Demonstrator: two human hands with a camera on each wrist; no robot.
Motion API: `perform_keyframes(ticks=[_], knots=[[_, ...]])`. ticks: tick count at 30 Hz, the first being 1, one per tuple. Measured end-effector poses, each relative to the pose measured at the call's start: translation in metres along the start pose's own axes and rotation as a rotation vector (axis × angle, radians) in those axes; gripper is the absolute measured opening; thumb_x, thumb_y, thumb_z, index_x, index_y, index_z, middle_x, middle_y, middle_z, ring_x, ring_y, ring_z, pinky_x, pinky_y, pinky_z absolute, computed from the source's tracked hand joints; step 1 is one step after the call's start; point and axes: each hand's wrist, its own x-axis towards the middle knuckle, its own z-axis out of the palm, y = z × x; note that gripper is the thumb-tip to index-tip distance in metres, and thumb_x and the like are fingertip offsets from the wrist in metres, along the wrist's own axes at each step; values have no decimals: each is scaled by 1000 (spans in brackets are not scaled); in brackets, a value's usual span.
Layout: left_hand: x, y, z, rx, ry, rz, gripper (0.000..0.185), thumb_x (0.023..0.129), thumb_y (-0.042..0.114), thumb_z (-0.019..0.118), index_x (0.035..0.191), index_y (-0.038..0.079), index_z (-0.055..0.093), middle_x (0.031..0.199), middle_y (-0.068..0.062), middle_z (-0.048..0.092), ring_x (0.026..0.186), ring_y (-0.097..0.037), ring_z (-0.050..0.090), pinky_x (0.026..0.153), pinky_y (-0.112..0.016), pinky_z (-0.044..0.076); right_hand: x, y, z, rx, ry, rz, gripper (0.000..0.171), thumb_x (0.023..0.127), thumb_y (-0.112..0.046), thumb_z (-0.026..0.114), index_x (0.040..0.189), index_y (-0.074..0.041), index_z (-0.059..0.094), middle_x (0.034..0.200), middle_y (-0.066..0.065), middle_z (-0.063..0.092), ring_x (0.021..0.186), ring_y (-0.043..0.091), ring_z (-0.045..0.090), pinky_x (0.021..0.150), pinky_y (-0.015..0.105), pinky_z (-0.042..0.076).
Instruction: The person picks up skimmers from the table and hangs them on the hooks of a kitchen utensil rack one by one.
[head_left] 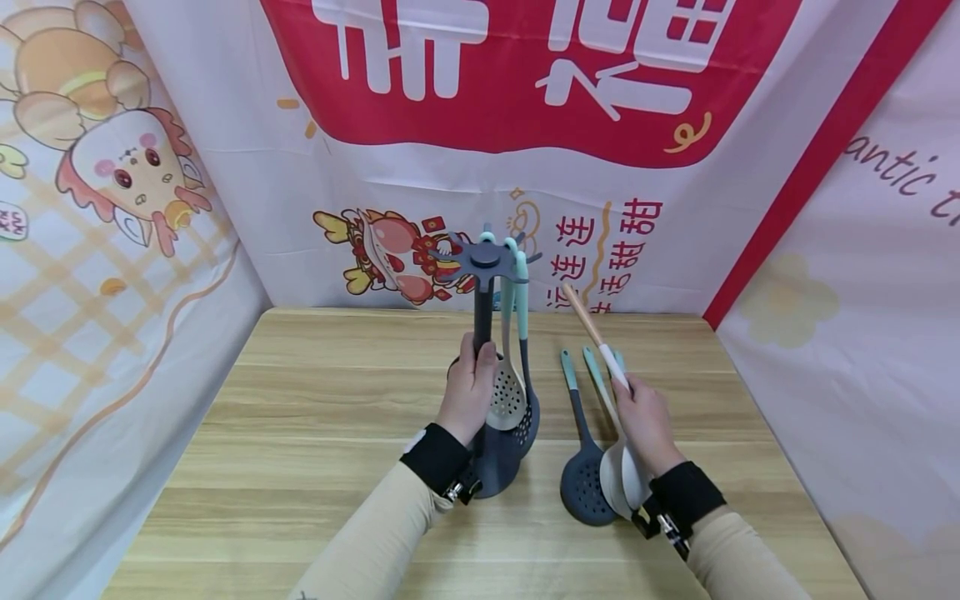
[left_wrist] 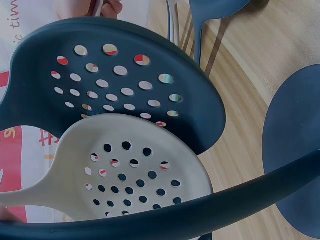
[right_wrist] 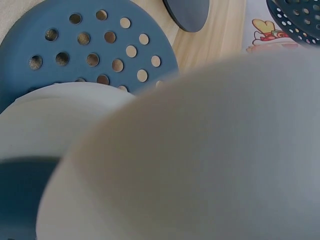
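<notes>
My left hand [head_left: 471,383] grips the dark post [head_left: 483,312] of a utensil stand, below its hooked top. From the hooks hang a beige slotted spoon [head_left: 507,398] and a dark blue skimmer [head_left: 532,421], both mint-handled. In the left wrist view, the skimmer [left_wrist: 150,55] overlaps the slotted spoon [left_wrist: 135,160], with the round base [left_wrist: 295,135] beyond. My right hand [head_left: 647,421] holds a white utensil [head_left: 613,365] by its handle, which has a wood-coloured end; its white rounded head [right_wrist: 215,150] blurs across the right wrist view, so its exact kind cannot be told.
Right of the stand, a dark blue slotted turner [head_left: 587,487] lies on the wooden table [head_left: 322,450]. Beside it are a beige utensil [head_left: 612,482] and another mint handle [head_left: 617,357], partly hidden by my right hand. Printed cloths hang behind and at both sides.
</notes>
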Motion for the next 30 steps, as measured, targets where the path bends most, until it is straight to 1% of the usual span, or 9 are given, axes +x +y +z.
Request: perform_keyframes(ticks=[3, 7, 14, 18, 22, 27, 30], knots=[[0, 0, 0, -1, -1, -2, 23, 109, 27, 31, 106, 6, 40, 73, -1, 38, 59, -15, 37, 55, -23, 31, -1, -2, 0, 2, 0, 14, 42, 107, -33, 39, 134, -3, 54, 77, 6, 46, 61, 17, 44, 51, 25, 37], [0, 0, 0, -2, -3, -5, 23, 109, 27, 31, 106, 6, 40, 73, -1, 38, 59, -15, 37, 55, -23, 31, -2, -4, 0, 3, 7, 14, 46, 107, -34, 39, 138, -2, 51, 79, 7, 47, 62, 17, 44, 51, 26, 38], [1, 1, 0, -7, -3, 1, 25, 109, 29, 32, 106, 5, 40, 73, -1, 38, 59, -15, 36, 56, -23, 30, -4, -6, -2, 33, 8, 8, 48, 107, -38, 38, 135, -2, 52, 82, 8, 47, 64, 18, 44, 52, 27, 39], [1, 0, 1, -3, 0, 12, 27, 108, 31, 32, 106, 5, 40, 72, -1, 39, 59, -15, 36, 55, -23, 30, -4, -6, -2, 44, 19, -3, 44, 107, -37, 39, 130, -1, 54, 81, 7, 47, 65, 18, 44, 52, 27, 38], [1, 0, 0, 0, 2, 8, 27, 109, 31, 31, 106, 5, 40, 73, -1, 38, 59, -15, 36, 55, -23, 30, -4, -5, -2, 43, 37, -30, 40, 107, -34, 41, 124, -1, 56, 77, 6, 45, 62, 18, 44, 50, 26, 37], [1, -1, 0, -4, 2, 2, 25, 109, 29, 31, 106, 6, 40, 73, -1, 38, 59, -15, 37, 55, -23, 31, -5, -5, -2, 51, 54, -41, 42, 107, -34, 41, 128, -1, 55, 78, 6, 46, 63, 19, 44, 51, 26, 37], [1, -1, 1, -2, 4, 0, 25, 109, 29, 31, 106, 6, 40, 73, -1, 38, 59, -15, 37, 55, -23, 31, -7, -8, -3, 63, 61, -47, 42, 107, -35, 41, 127, -1, 55, 79, 7, 46, 65, 20, 44, 53, 27, 37]])
